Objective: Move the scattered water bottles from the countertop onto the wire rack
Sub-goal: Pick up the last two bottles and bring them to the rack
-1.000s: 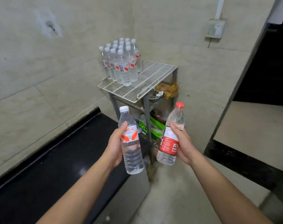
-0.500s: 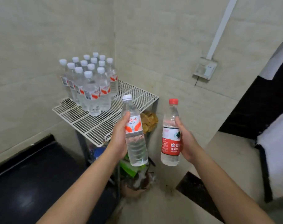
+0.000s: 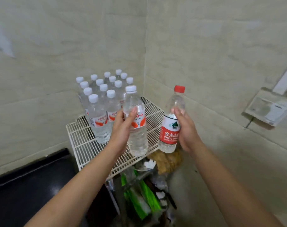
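My left hand [image 3: 123,128] grips a clear white-capped water bottle [image 3: 137,128] with an orange label, held upright above the front part of the white wire rack [image 3: 83,145]. A red-capped bottle [image 3: 170,126] with a red label is held upright in my right hand [image 3: 187,131], just beyond the rack's right front corner. Several white-capped bottles [image 3: 100,115] stand packed together on the rack's back left part, close to the left-hand bottle.
The rack stands in a tiled wall corner. Below its top shelf lie green bags [image 3: 139,199], brown stuff [image 3: 165,161] and clutter. A black countertop [image 3: 33,185] lies at lower left. A wall switch box [image 3: 269,110] with a conduit sits at right.
Both hands with their bottles have come closer to the rack and risen in view. The left-hand bottle now hovers over the rack surface. The view has shifted toward the rack.
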Motion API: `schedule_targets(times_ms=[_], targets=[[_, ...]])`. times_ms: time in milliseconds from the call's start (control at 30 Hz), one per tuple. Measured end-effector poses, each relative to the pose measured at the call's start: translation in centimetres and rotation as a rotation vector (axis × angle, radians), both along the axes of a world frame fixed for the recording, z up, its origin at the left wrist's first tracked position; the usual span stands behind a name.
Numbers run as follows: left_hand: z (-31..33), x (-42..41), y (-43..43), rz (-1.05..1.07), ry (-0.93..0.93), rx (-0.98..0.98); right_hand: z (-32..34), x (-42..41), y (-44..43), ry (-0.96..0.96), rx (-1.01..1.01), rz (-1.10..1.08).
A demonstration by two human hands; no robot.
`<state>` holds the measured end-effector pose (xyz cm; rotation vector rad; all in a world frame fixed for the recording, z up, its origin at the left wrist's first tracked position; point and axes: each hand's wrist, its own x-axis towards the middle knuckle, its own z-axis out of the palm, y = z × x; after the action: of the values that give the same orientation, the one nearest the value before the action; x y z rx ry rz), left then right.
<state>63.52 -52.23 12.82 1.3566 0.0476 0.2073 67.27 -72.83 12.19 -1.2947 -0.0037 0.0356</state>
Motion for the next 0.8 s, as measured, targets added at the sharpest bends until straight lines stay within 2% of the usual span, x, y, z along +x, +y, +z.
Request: schedule_targets(times_ms=[267, 467, 667, 800], targets=[[-1.1, 6.4, -3.4, 0.243, 0.086, 0.099, -2.1, 11.9, 0.2, -0.069, -0.171, 0.326], [-2.8, 6.9, -5.0, 0.292, 0.133, 0.176, -4.6, 14.5, 0.4, -0.175, -0.282, 0.531], [-2.3, 7.0, -3.6, 0.250, 0.166, 0.316, -4.5, 15.6, -0.7, -0.283, -0.371, 0.624], [0.8, 8.0, -3.4, 0.293, 0.058, 0.552, -1.6, 15.8, -0.8, -0.427, -0.456, 0.568]])
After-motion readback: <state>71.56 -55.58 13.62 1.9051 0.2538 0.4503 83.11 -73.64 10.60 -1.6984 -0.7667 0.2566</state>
